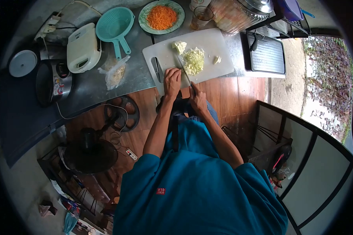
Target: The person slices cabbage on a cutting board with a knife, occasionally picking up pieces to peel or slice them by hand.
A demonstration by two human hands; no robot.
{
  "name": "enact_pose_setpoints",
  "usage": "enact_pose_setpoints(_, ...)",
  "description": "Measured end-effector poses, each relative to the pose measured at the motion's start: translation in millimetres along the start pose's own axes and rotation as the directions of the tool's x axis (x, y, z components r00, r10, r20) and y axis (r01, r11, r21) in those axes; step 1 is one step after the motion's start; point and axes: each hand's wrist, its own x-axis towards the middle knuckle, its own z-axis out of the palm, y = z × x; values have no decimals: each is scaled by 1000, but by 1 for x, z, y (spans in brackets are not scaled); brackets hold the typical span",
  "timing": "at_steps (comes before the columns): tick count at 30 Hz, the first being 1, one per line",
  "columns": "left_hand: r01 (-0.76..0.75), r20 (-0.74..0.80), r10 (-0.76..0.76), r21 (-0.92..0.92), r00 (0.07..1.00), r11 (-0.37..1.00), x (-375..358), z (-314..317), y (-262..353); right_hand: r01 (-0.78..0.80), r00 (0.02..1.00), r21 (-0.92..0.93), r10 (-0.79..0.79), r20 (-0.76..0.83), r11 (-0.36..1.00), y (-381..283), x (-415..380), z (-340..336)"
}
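My right hand (198, 98) grips the handle of a kitchen knife (184, 70). Its blade points away from me, along the left side of a heap of chopped cabbage (194, 61). Just left of the blade, my left hand (172, 81) rests at the near edge of the white cutting board (217, 43), its fingers bent and close together. Whatever may lie under those fingertips is hidden. Beyond the blade sits a larger cabbage chunk (179, 47), and a small cabbage piece (217, 59) lies right of the heap.
Behind the board stand a plate of shredded carrot (162, 17) and a glass (202, 18). Leftward are a green strainer (114, 25), a plastic bag (115, 75), a white sandwich maker (82, 49) and a rice cooker (54, 82). A grill pan (267, 55) occupies the counter's right end.
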Motion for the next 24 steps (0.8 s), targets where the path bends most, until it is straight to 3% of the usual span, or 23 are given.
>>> enact_pose_setpoints(5,-16,14,17,-41,1000,999,-7,1,-2,-99,994,31,97,52,995,-10,-7,-10)
enact_pose_setpoints(7,69,-6,-69,-9,998,998,-7,3,0,-53,998,26,52,43,998,-10,-9,-8)
enact_pose_setpoints(14,66,-11,-66,23,998,998,-4,3,2,-33,999,47,31,30,998,3,-11,5)
enact_pose_setpoints(19,25,25,-26,65,999,998,-2,-3,8,-4,1000,-63,6,19,998,6,2,12)
enact_pose_setpoints(24,50,69,-54,60,996,997,-6,-10,5,11,999,49,-9,-34,999,-2,3,7)
